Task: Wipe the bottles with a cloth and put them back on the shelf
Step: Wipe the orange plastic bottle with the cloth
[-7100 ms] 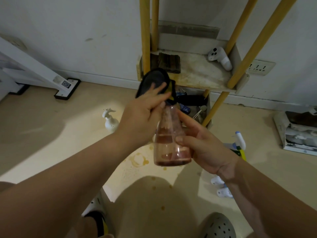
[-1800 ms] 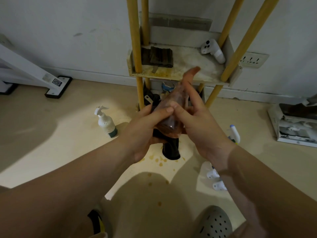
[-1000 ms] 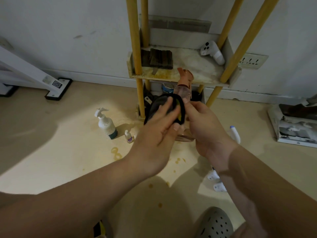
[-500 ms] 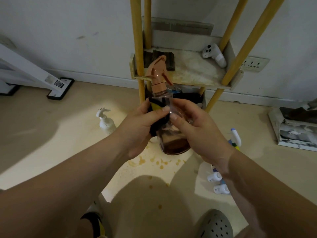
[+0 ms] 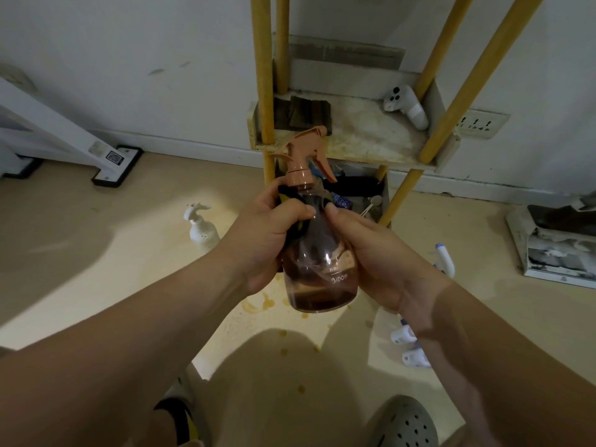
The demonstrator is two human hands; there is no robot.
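Spray bottle point(image 5: 321, 269) upright in mid-air, on the near side of the shelf point(image 5: 371, 140), both hands on it. Left hand point(image 5: 271, 233) curled round the neck and left shoulder, clamping a dark cloth point(image 5: 287, 194) against the plastic. Right hand point(image 5: 377, 253) wraps the right side of the body. Brown liquid in the bottom. White pump bottle point(image 5: 201, 229) on the floor to the left; white controller point(image 5: 408, 106) on the shelf, right.

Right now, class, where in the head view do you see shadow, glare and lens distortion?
Head view: a broad soft shadow darkens the beige floor in the foreground; small glints sit on the clear brown spray bottle; the yellow shelf posts splay outward, wide-angle distortion.
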